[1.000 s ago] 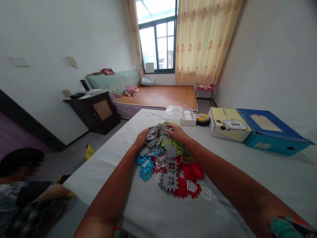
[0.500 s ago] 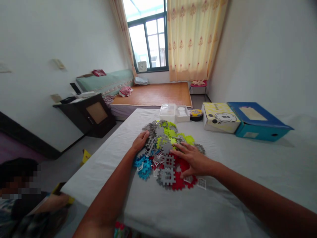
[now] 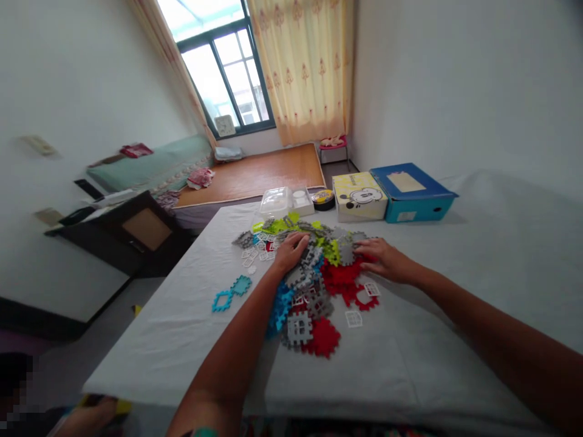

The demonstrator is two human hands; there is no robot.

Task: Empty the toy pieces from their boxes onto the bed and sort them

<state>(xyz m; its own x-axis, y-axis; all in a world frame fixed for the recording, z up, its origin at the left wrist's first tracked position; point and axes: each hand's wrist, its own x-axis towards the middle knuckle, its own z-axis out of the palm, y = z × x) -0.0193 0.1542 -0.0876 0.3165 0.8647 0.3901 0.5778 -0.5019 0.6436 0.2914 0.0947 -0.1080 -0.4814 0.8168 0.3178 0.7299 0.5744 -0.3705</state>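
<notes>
A heap of flat toothed plastic tiles [image 3: 314, 273] in grey, red, blue and lime green lies on the white table [image 3: 410, 352]. My left hand [image 3: 291, 250] rests palm down on the heap's middle, fingers stretched over grey tiles. My right hand [image 3: 381, 258] lies flat on the heap's right side, fingers spread over red and grey tiles. Two blue frame pieces [image 3: 231, 292] lie apart to the left of the heap. A red tile [image 3: 324, 337] and a grey tile [image 3: 298, 328] sit at the near end.
At the table's far edge stand a clear plastic box [image 3: 277, 202], a round tin [image 3: 323, 198], a yellow cartoon box [image 3: 359, 195] and a blue box [image 3: 412, 192]. A dark cabinet [image 3: 132, 227] and a low bed stand beyond. Another person's hand [image 3: 86, 416] shows at bottom left.
My view has swung left and tilted. My left hand moved onto the heap's middle and my right hand shifted to its right side. The tiles are spread wider, with blue pieces loose at left.
</notes>
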